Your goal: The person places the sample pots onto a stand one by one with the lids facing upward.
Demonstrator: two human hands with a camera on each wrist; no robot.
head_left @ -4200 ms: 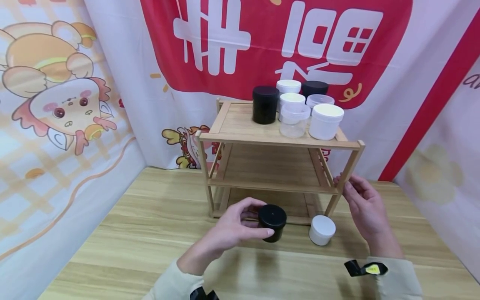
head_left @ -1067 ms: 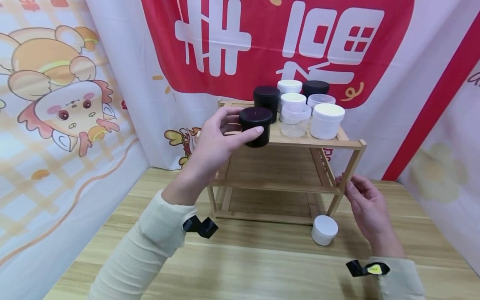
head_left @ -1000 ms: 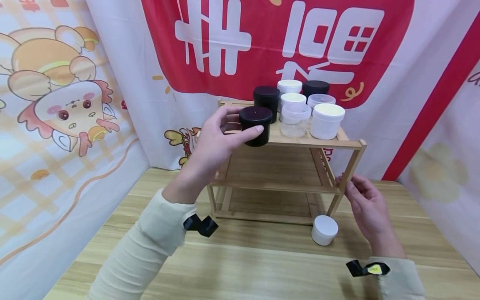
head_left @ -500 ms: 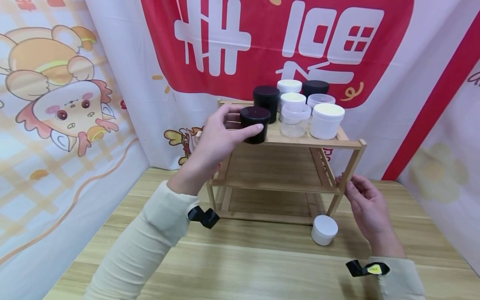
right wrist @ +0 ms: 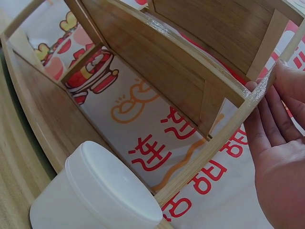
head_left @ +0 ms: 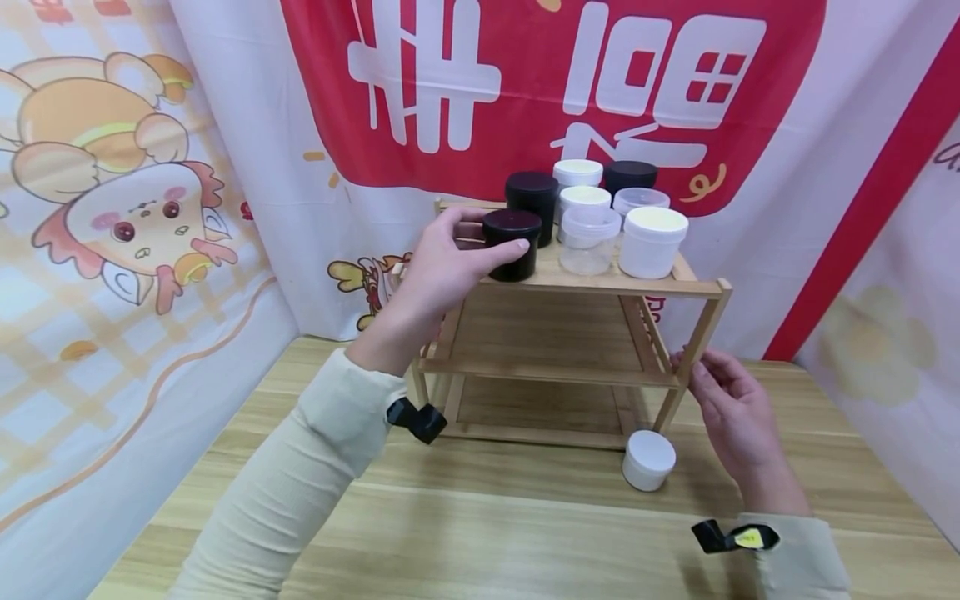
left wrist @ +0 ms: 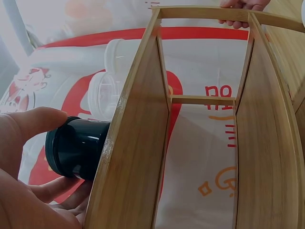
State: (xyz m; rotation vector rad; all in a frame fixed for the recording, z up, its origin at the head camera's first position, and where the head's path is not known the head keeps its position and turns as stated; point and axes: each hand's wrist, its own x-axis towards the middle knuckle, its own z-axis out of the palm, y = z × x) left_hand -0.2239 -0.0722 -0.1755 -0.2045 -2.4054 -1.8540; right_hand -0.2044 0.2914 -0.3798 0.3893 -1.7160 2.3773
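Note:
My left hand grips a small black lidded jar, thumb on the near side and fingers around the back. The jar is upright at the front left of the wooden rack's top shelf; in the left wrist view its base meets the shelf edge. Just behind it stands a taller black jar. My right hand holds the rack's front right post, with the thumb and fingers on either side of it. Near that post a white lidded jar rests on the table.
Right of the black jars, the top shelf bears a clear jar, a large white jar and several more behind. Below are a middle shelf and a bottom shelf. Printed cloth hangs behind and beside the wooden table.
My left hand has raised the black jar from in front of the rack to the top shelf, then eased it slightly back and right. My right hand has stayed on the post.

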